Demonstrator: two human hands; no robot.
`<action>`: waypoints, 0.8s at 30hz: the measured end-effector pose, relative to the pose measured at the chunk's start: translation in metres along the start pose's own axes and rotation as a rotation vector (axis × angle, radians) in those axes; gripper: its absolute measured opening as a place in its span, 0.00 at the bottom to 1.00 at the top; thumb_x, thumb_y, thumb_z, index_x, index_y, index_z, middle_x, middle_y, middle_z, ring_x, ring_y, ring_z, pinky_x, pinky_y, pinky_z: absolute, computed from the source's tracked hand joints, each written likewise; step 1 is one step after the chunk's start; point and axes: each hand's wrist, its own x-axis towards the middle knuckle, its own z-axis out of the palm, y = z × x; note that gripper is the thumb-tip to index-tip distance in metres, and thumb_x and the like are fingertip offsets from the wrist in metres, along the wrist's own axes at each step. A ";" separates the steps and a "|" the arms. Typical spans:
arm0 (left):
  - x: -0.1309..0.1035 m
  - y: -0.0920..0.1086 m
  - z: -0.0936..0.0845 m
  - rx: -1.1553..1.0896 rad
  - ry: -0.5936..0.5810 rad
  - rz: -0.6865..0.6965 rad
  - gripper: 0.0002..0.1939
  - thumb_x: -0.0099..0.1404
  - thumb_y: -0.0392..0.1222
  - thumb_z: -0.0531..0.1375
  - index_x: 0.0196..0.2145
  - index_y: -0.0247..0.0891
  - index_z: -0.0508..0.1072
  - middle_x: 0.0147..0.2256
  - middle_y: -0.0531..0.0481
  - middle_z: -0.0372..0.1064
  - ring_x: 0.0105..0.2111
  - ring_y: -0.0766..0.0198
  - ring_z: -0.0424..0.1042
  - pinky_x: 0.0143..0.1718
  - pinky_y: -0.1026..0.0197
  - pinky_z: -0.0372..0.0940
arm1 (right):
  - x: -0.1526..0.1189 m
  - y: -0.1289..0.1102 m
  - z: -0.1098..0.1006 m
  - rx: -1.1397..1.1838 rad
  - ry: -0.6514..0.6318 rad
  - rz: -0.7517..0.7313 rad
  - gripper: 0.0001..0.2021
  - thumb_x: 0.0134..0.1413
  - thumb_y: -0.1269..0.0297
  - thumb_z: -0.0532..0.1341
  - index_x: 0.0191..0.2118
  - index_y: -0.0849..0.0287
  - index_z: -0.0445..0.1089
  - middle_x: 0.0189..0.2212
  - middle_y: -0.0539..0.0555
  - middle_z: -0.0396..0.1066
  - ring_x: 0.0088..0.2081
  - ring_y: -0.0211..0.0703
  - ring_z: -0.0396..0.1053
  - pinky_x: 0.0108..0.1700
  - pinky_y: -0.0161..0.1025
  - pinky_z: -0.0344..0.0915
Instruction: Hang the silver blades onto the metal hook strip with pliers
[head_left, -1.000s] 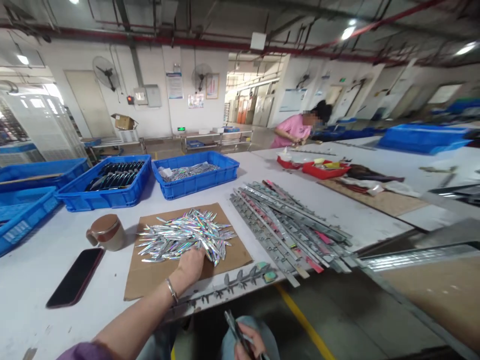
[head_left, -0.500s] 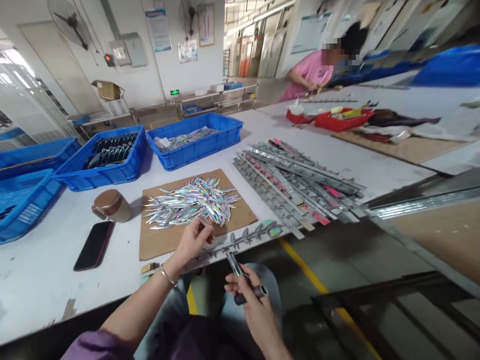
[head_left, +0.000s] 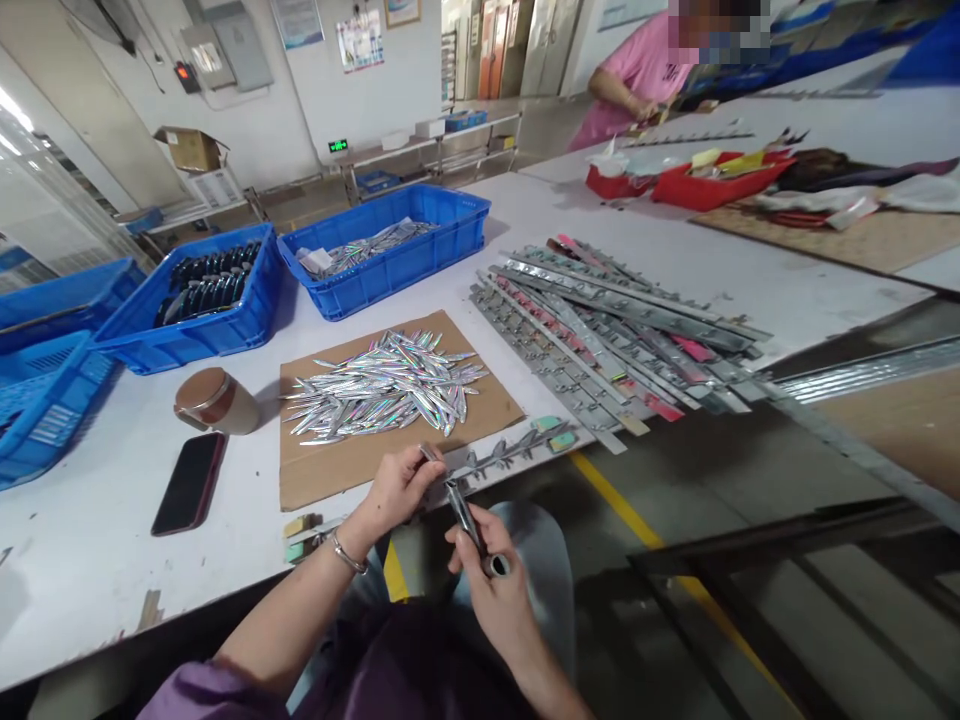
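Observation:
My left hand [head_left: 391, 492] is closed, pinching a slim silver fish-shaped piece [head_left: 429, 453] between thumb and fingers. My right hand [head_left: 486, 568] is wrapped around pliers [head_left: 463, 515] with dark handles, their tip close to my left fingertips. Both hands are at a metal strip [head_left: 517, 447] along the table's front edge. Several small grey pieces stand up from it, and pale green blocks sit at its ends. Beyond my left hand, a pile of shiny silver fish-shaped pieces [head_left: 390, 385] lies on a cardboard sheet [head_left: 322, 483].
Left of the cardboard are a phone [head_left: 189, 483] and a lidded mug [head_left: 217, 402]. Blue bins [head_left: 405, 270] stand behind. Stacked metal strips [head_left: 600, 330] lie to the right, some over the edge. Farther off are red trays [head_left: 720, 182] and a person in pink [head_left: 637, 75].
My left hand has moved from beside the pile to the strip with the silver piece. The pliers' tip is now nearer my left fingers. The view has tilted down slightly.

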 end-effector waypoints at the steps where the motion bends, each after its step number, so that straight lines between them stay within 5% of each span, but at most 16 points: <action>1: 0.000 0.000 -0.001 0.029 -0.011 0.017 0.16 0.73 0.49 0.55 0.35 0.36 0.73 0.34 0.48 0.75 0.35 0.63 0.72 0.40 0.63 0.65 | 0.001 0.002 0.000 -0.117 0.005 -0.074 0.16 0.63 0.54 0.60 0.53 0.53 0.68 0.38 0.55 0.75 0.34 0.48 0.73 0.39 0.44 0.70; 6: 0.002 0.005 -0.003 0.175 -0.101 0.085 0.16 0.74 0.50 0.53 0.38 0.37 0.74 0.36 0.46 0.76 0.36 0.62 0.74 0.41 0.62 0.66 | 0.006 0.015 0.000 -0.841 0.035 -0.351 0.18 0.64 0.71 0.51 0.56 0.59 0.69 0.35 0.62 0.73 0.33 0.53 0.71 0.40 0.51 0.67; 9: 0.003 0.008 -0.003 0.249 -0.143 0.114 0.16 0.75 0.49 0.53 0.38 0.37 0.74 0.35 0.46 0.75 0.36 0.62 0.74 0.42 0.62 0.66 | 0.006 0.007 -0.002 -0.858 0.007 -0.347 0.18 0.63 0.73 0.51 0.54 0.59 0.71 0.34 0.62 0.73 0.31 0.52 0.70 0.39 0.51 0.66; 12: 0.003 0.009 -0.002 0.257 -0.111 0.102 0.15 0.75 0.49 0.53 0.38 0.37 0.74 0.35 0.47 0.75 0.35 0.62 0.73 0.41 0.62 0.66 | -0.001 -0.006 -0.007 -0.409 -0.007 -0.171 0.15 0.62 0.63 0.59 0.53 0.55 0.70 0.38 0.58 0.74 0.35 0.50 0.71 0.40 0.48 0.67; 15: 0.001 0.007 -0.001 0.204 -0.053 0.115 0.16 0.75 0.49 0.52 0.37 0.37 0.73 0.35 0.46 0.75 0.36 0.62 0.74 0.41 0.62 0.67 | -0.009 -0.012 -0.014 0.327 0.044 0.208 0.14 0.60 0.53 0.63 0.46 0.54 0.72 0.35 0.53 0.74 0.28 0.41 0.68 0.33 0.41 0.67; 18: 0.000 0.006 -0.001 0.187 -0.036 0.143 0.16 0.75 0.50 0.53 0.37 0.37 0.73 0.35 0.46 0.75 0.36 0.62 0.74 0.42 0.62 0.67 | -0.010 -0.008 -0.017 0.900 -0.033 0.514 0.13 0.59 0.53 0.64 0.40 0.59 0.74 0.31 0.52 0.71 0.23 0.34 0.61 0.27 0.35 0.65; 21: 0.001 0.004 -0.002 0.180 -0.032 0.155 0.15 0.75 0.49 0.53 0.37 0.37 0.73 0.35 0.46 0.75 0.36 0.62 0.74 0.42 0.62 0.67 | -0.004 -0.002 -0.012 1.092 -0.155 0.602 0.11 0.59 0.58 0.64 0.41 0.60 0.74 0.30 0.50 0.69 0.21 0.30 0.58 0.25 0.31 0.62; 24: 0.002 0.004 -0.002 0.170 -0.027 0.162 0.16 0.75 0.49 0.53 0.36 0.37 0.73 0.35 0.46 0.75 0.35 0.63 0.74 0.41 0.62 0.66 | -0.001 -0.002 0.001 1.080 -0.100 0.542 0.10 0.57 0.57 0.66 0.38 0.58 0.74 0.31 0.50 0.69 0.23 0.32 0.59 0.27 0.33 0.63</action>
